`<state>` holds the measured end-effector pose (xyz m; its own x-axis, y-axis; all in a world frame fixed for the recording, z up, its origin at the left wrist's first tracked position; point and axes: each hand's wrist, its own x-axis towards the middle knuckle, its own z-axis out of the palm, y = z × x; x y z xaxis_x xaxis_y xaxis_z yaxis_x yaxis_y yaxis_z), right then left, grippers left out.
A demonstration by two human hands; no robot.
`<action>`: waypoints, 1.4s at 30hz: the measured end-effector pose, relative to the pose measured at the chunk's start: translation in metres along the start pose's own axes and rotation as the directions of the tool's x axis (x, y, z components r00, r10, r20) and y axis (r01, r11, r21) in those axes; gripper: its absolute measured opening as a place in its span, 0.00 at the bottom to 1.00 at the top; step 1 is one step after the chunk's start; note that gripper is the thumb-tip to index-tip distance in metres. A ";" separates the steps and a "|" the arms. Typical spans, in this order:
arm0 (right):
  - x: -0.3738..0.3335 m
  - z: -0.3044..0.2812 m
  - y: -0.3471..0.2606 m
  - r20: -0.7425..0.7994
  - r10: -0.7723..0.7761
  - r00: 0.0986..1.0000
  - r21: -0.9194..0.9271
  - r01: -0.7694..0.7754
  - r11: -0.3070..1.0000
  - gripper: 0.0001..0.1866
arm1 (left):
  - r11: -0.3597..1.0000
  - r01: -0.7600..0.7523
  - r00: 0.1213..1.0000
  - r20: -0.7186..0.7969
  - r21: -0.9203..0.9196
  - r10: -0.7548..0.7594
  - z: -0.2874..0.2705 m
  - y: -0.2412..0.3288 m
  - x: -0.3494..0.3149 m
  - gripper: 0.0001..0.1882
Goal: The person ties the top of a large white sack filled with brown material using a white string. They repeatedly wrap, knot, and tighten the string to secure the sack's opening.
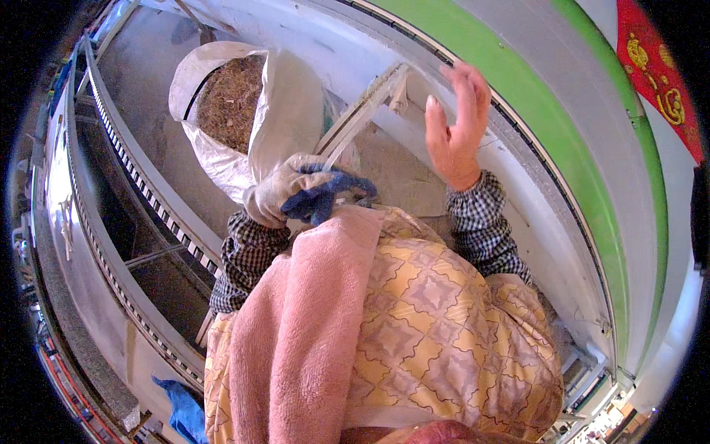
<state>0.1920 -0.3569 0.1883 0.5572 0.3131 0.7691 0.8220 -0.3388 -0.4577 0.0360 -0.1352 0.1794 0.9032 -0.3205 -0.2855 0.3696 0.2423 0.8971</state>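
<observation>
My left hand (275,194), in a pale grey work glove, is closed in front of my waist. Bunched dark blue material (316,200) shows at its fingers; whether it is the glove's own coating or a separate piece I cannot tell. The hand's underside is hidden. My right hand (460,133) is bare and raised ahead on the right, fingers apart, holding nothing. Checked sleeves cover both forearms. A pink towel (310,296) hangs down over my yellow patterned clothing (429,311), its end just below the left hand.
Ahead on the left stands an open white woven sack (288,111) filled with brown, dry, shredded material (231,103). A metal rail (366,107) slants beyond my left hand. A long slotted metal frame (140,170) runs along the left, and a green-and-white panel (592,192) curves along the right.
</observation>
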 end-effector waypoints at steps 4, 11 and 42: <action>0.021 0.020 0.018 0.274 -0.077 0.959 0.154 0.035 0.987 0.24 | 0.997 0.029 0.999 -0.045 0.077 -0.026 -0.002 -0.016 -0.023 0.15; 0.002 0.028 0.010 0.784 -0.020 0.620 0.341 -0.404 0.849 0.13 | 0.998 -0.015 0.999 -0.040 -0.065 0.013 -0.015 -0.028 -0.049 0.16; 0.020 0.019 -0.032 0.850 -0.065 0.522 0.166 -0.150 0.975 0.09 | 0.976 -0.045 0.917 -0.379 0.212 0.125 0.016 0.005 0.011 0.15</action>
<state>0.1796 -0.3230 0.2098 0.3373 0.9400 0.0516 0.7371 -0.2296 -0.6356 0.0446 -0.1519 0.1864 0.9571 0.0830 -0.2778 0.2738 0.0564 0.9601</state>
